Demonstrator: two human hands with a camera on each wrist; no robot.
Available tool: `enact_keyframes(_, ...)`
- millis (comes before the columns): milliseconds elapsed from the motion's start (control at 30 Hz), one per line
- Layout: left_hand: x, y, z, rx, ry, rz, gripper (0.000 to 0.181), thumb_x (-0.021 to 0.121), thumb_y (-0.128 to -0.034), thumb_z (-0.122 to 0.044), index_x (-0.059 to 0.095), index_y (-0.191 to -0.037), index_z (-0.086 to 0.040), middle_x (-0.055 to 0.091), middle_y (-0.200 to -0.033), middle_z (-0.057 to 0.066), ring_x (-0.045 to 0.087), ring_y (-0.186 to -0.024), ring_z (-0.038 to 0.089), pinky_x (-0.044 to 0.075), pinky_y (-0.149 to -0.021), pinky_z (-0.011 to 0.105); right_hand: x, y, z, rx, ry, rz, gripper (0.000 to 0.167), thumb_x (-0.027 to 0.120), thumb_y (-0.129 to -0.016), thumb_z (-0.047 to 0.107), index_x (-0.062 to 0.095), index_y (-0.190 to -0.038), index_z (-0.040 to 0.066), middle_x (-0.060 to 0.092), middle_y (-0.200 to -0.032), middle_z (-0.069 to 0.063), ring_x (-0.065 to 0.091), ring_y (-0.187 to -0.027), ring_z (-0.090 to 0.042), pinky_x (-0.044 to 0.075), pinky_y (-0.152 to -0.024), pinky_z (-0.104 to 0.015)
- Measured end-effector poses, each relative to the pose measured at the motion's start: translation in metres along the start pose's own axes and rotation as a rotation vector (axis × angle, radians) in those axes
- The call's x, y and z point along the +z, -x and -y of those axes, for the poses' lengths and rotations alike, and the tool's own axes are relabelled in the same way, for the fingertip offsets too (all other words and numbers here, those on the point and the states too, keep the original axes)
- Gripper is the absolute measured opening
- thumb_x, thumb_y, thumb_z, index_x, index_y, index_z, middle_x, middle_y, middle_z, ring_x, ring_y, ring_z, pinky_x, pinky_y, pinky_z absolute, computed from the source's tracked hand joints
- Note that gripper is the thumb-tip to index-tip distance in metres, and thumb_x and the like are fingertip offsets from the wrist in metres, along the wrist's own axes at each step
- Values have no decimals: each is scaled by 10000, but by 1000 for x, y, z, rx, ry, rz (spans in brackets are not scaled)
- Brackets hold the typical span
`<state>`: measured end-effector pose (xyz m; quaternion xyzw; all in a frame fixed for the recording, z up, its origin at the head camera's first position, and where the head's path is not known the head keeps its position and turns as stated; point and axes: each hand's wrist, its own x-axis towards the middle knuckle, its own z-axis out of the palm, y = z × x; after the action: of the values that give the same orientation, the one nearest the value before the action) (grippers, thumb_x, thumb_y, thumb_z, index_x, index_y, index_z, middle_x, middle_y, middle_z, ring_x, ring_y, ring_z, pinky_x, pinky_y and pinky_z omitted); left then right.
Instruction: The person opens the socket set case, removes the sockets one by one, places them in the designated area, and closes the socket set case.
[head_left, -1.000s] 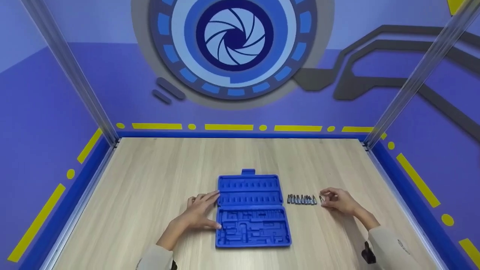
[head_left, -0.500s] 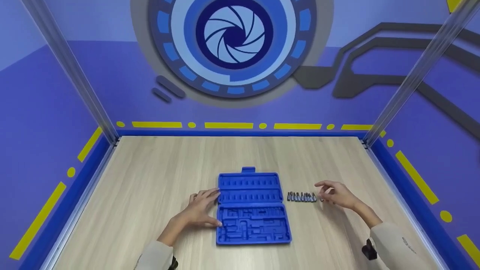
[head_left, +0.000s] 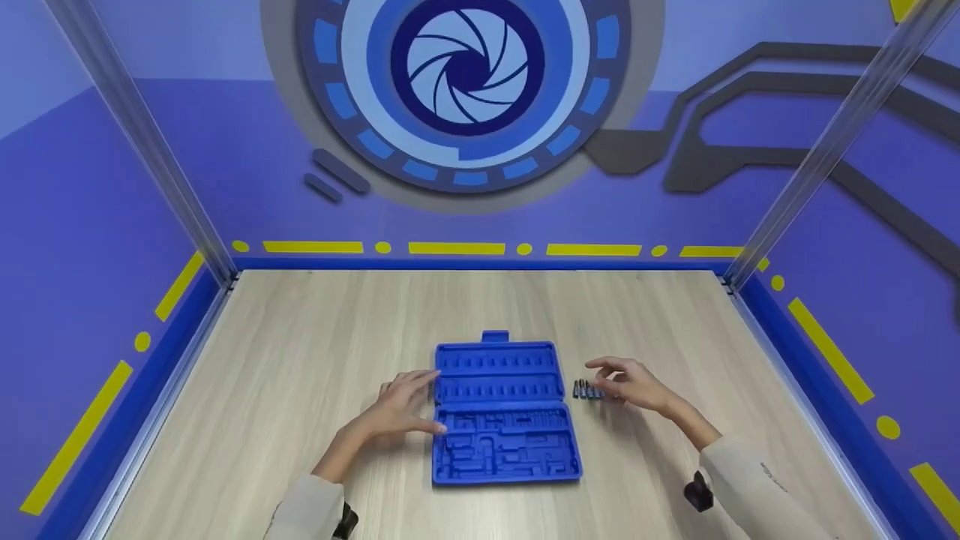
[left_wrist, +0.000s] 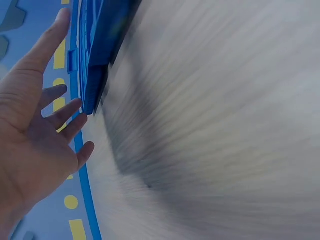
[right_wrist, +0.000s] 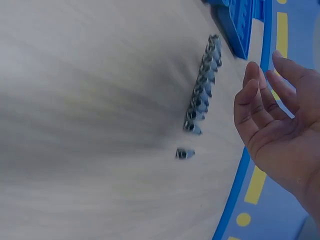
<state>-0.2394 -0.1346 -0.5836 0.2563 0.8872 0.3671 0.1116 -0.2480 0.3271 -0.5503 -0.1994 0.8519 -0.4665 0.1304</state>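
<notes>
A blue plastic tool case (head_left: 506, 433) lies unfolded on the table, its moulded slots bare. My left hand (head_left: 397, 409) is at the case's left side, fingers spread, fingertips and thumb at its edge. To the right of the case stands a row of short metal pieces that look like screwdriver bits (head_left: 582, 389). The right wrist view shows the whole row of bits (right_wrist: 200, 95) and one separate bit (right_wrist: 185, 153) beyond its end. Above the row, my right hand (head_left: 634, 386) hovers with loosely bent fingers, holding nothing, and hides part of it in the head view.
The wooden table (head_left: 337, 322) is bounded by blue-purple panels (head_left: 420, 225) at the back and sides. Metal posts (head_left: 810, 165) rise at the back corners. The case's latch tab (head_left: 495, 336) points to the back.
My right hand was at the separate bit beyond the row's right end, then let go and moved left over the row. The left hand stays at the case.
</notes>
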Motion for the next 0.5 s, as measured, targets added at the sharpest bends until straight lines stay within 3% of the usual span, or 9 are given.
enact_keyframes(133, -3, -3, 5, -6, 211, -22, 896, 828, -853, -344, 388, -1547, 12, 522, -1477, 257, 483, -1364, 464, 354, -1136, 646, 15, -13, -1, 48, -20, 7, 412, 588, -1026, 73, 527, -1364, -154, 663, -1066, -330, 689, -762, -167, 542, -626, -271)
enact_keyframes(233, -4, -6, 7, -3, 330, -32, 794, 774, -914, -243, 380, -1525, 77, 553, -1402, 306, 571, -1260, 462, 472, -1065, 590, 24, -21, -4, 77, -45, 4, 435, 581, -1022, 58, 495, -1377, -178, 656, -1078, -351, 718, -833, -261, 564, -663, -291)
enact_keyframes(333, -4, -8, 7, -29, 366, -52, 718, 736, -944, -172, 387, -1509, 100, 575, -1355, 322, 620, -1194, 445, 546, -981, 506, 31, -27, -4, 96, -77, -6, 461, 582, -1013, 52, 469, -1383, -199, 653, -1075, -358, 722, -885, -351, 597, -692, -342)
enact_keyframes(500, 0, -14, 7, -100, 394, -81, 655, 697, -968, -130, 395, -1493, 117, 603, -1318, 314, 665, -1073, 308, 555, -716, 282, 38, -34, -4, 133, -94, -12, 493, 584, -1019, 74, 446, -1390, -219, 670, -1066, -321, 732, -879, -320, 619, -728, -430)
